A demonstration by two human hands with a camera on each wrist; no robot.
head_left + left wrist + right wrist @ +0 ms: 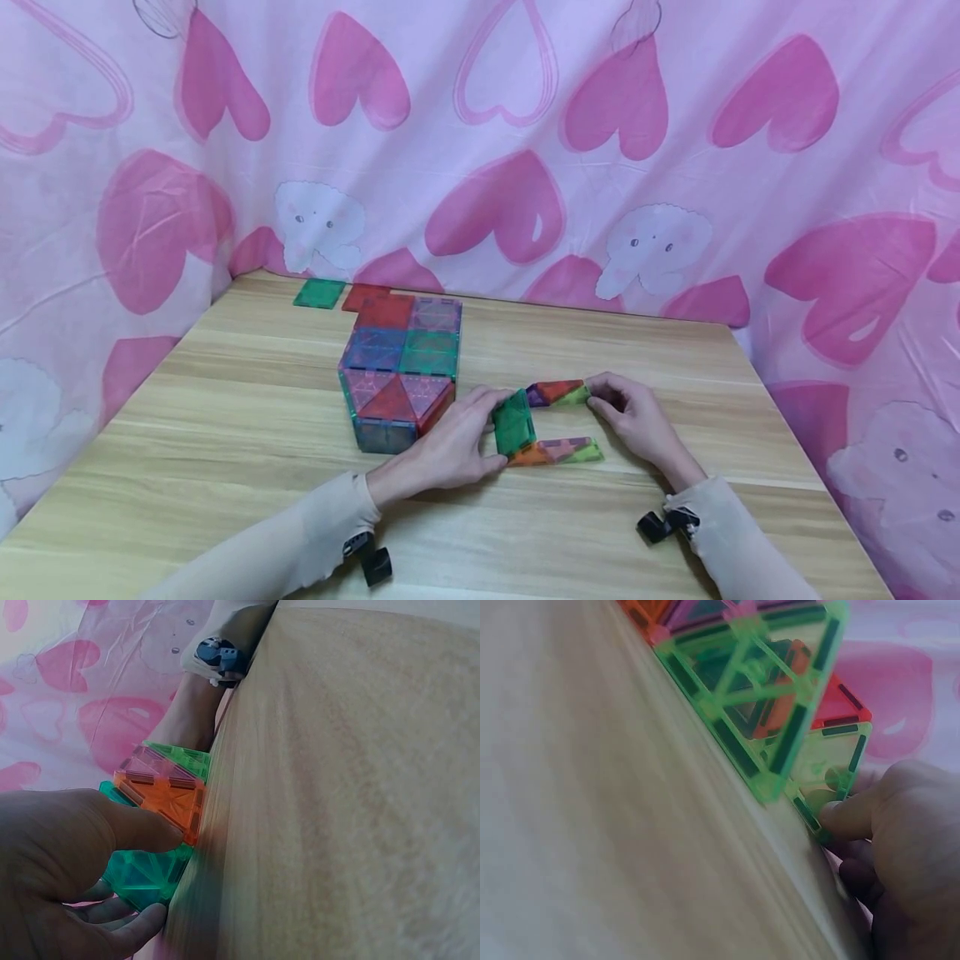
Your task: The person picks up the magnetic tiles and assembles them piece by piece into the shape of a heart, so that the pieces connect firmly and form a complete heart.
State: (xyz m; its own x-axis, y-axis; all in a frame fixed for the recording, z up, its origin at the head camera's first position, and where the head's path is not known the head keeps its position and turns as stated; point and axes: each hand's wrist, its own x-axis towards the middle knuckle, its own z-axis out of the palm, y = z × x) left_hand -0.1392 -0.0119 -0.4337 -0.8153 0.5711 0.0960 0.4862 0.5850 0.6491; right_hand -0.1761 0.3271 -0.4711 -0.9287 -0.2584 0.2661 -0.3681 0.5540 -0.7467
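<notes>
the counter [225,467] is pale wood with a fine grain and a smooth, matt finish. the magnetic tiles [551,417] and the tile block [397,367] are see-through coloured plastic, glossy, with ribbed faces. the curtain [480,150] behind is thin printed cloth, slightly creased, with a soft sheen. the sleeves [300,542] look like soft matt knit fabric.

Beige long sleeves [315,542], small black devices at both wrists [663,523]

Two hands [450,450], one tile block [397,375], perhaps two loose tiles [320,293].
</notes>
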